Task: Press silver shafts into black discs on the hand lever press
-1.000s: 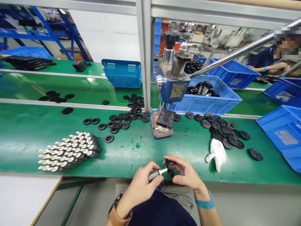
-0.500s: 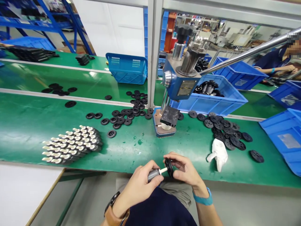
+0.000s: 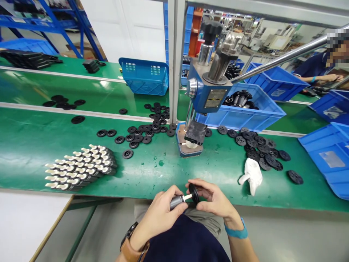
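Note:
My left hand is wrapped round a grey cylinder with a white shaft that points right. A black disc sits at the tip of that shaft, standing on edge. Around the disc's rim curl the fingers of my right hand, with the thumb below. Left of my hands, a block of similar cylinders stands in rows, white shafts up. In front of me is a blue hand press with a dark block on its base.
Black discs lie scattered left of the press; another pile of discs lies right, beside a white glove. Blue bins stand behind and at right. A long press lever reaches right. Across the bench, a person's arm shows.
The camera view has shifted slightly, moving the bench a little left and up in the picture. Both hands keep nearly the same hold on the cylinder and disc.

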A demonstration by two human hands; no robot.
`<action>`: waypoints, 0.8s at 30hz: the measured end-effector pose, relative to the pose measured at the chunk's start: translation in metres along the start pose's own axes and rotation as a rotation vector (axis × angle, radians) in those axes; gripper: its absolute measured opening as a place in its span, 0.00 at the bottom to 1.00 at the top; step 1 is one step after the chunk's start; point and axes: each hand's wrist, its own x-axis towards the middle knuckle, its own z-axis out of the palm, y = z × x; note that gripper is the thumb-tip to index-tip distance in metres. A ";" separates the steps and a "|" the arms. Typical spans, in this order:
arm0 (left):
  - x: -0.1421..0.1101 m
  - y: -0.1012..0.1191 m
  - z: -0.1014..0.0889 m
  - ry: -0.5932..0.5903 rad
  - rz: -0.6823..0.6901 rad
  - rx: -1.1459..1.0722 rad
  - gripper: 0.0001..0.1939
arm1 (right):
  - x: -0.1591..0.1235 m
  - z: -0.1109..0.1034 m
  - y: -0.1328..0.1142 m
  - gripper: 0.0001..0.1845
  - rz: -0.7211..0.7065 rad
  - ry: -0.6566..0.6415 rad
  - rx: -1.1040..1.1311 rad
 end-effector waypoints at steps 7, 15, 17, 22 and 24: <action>0.000 0.005 -0.003 -0.017 -0.028 -0.015 0.05 | 0.000 -0.003 0.006 0.38 -0.071 -0.031 0.038; -0.003 0.008 -0.001 -0.030 -0.020 0.052 0.05 | -0.001 0.001 0.007 0.37 -0.093 0.012 0.130; -0.005 0.008 0.001 -0.033 -0.003 0.108 0.06 | -0.001 0.002 0.006 0.33 -0.063 0.039 0.158; -0.006 0.003 0.005 -0.021 -0.004 0.159 0.06 | 0.000 0.002 0.006 0.32 -0.028 0.060 0.147; -0.004 0.002 0.004 -0.015 -0.003 0.149 0.06 | 0.000 0.001 0.007 0.33 -0.044 0.057 0.122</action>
